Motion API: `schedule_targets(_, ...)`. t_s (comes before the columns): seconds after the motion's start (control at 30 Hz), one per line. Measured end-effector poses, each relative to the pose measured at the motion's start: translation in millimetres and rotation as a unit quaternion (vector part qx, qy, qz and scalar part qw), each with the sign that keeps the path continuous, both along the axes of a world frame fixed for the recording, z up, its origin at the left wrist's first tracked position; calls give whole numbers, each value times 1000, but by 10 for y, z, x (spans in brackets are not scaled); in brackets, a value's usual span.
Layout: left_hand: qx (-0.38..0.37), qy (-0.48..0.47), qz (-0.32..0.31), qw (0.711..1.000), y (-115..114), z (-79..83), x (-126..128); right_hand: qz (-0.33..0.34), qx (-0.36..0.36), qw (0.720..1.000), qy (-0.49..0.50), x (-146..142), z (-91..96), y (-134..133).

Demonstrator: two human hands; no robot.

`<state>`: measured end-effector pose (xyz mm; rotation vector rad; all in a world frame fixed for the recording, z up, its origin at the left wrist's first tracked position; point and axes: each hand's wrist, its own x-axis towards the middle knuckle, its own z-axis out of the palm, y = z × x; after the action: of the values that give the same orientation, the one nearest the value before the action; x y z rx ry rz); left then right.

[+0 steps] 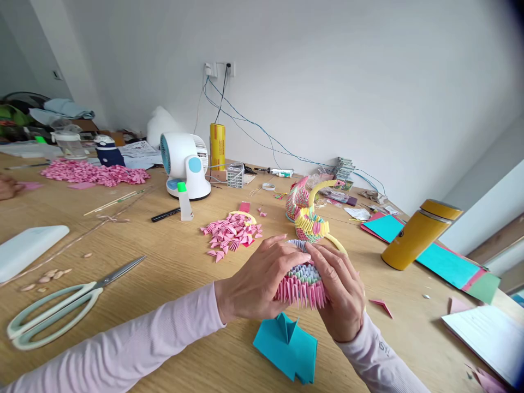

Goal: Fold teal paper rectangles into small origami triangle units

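A round modular origami piece [303, 286] is between my two hands, built of folded paper triangles in lilac, green and pink, with pink points along its lower edge. My left hand [260, 278] curves over its left side, fingers across the top. From the other side, my right hand [339, 284] wraps it, and the thumbs and fingertips nearly meet above. Below it lies folded teal paper [289, 349]. Beyond stand a yellow-topped origami swan [311, 224] and a pink one [297, 199]. A heap of pink folded triangles [229, 234] lies left of them.
Scissors [82, 303] lie at left near a white case [30, 251]. A white fan [186, 164], a glue bottle [185, 204] and a black pen [166, 214] are farther back. On the right stands a yellow flask [420, 234]. Another person's hand [9, 187] shows at the left edge.
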<state>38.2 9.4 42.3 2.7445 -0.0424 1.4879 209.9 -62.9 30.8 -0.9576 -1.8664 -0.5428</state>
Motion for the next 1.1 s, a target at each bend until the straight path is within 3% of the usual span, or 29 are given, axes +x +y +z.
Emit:
schedule_targets(0.17,-10,-18,-28,999,19,-41,7,-1,-1,1000,-2,-7,-24,-10)
schedule_targets(0.53,-9,-17,-26,999,30,-84,5,-6,5,1000,6,-41,-30,-17)
schedule_targets(0.83,-16,-58,-79,995,118,-130,-44,22,15,996,83,-21,-80,38)
schedule_targets(0.97,-32,-100,-114,988,199,-199,-41,15,-24,997,78,-1,-51,42)
schedule_targets(1.1,-42,-70,-102,991,264,-229,-49,3,-53,998,44,42,-38,27)
